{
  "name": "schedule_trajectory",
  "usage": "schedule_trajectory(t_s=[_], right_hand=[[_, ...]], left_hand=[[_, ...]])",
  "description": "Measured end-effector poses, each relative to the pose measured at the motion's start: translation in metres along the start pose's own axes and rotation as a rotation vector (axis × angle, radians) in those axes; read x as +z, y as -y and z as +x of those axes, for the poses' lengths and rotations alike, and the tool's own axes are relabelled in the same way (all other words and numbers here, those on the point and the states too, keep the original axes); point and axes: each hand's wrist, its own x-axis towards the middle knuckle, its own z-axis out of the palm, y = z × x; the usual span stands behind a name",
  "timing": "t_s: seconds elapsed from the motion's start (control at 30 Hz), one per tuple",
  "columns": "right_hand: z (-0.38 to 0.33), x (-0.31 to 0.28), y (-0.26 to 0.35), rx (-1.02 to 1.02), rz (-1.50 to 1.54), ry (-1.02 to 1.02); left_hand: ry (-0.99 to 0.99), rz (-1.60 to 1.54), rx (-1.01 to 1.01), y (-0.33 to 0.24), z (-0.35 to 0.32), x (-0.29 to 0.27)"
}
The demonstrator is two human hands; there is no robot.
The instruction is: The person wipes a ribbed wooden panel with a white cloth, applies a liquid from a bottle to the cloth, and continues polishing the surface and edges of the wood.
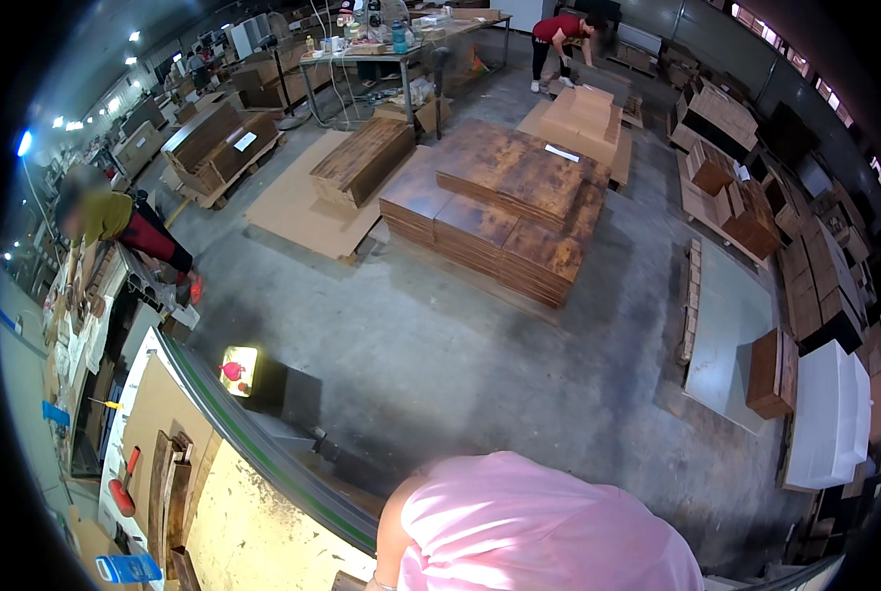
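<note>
The big room has a grey floor (431,394). A wide counter (253,522) has a green and grey strip along its right edge. Past that edge, a stack of brown boards (480,241) sits low on the floor. A pink top (549,522) and a bare arm (393,532) are by the right edge. Long brown strips (178,497) lie near the left edge, and a red mallet (122,495) is closer to it. I can't see either hand, so I can't tell if it is open or holding anything.

Mallet (122,497) on near table (253,522), left of strips (158,492), panel stack (514,217) on floor (411,364) ahead, far table (407,58) behind stack to left, box (771,374) well to stack's right
</note>
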Motion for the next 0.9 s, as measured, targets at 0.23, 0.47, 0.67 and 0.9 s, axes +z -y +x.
schedule_trajectory(t_s=[0.23, 0.47, 0.67, 0.9], right_hand=[[0.005, 0.002, -0.002, 0.005, 0.006, 0.004], [0.011, 0.004, 0.003, -0.004, 0.031, 0.022], [0.015, 0.002, 0.007, -0.051, 0.077, 0.058], [0.032, -0.01, 0.023, -0.214, 0.255, 0.215]], left_hand=[[0.002, 0.006, -0.005, 0.004, -0.002, 0.0], [-0.013, -0.001, -0.024, 0.011, -0.008, -0.005], [-0.062, 0.014, -0.075, 0.033, -0.033, -0.021], [-0.247, 0.092, -0.287, 0.133, -0.193, -0.1]])
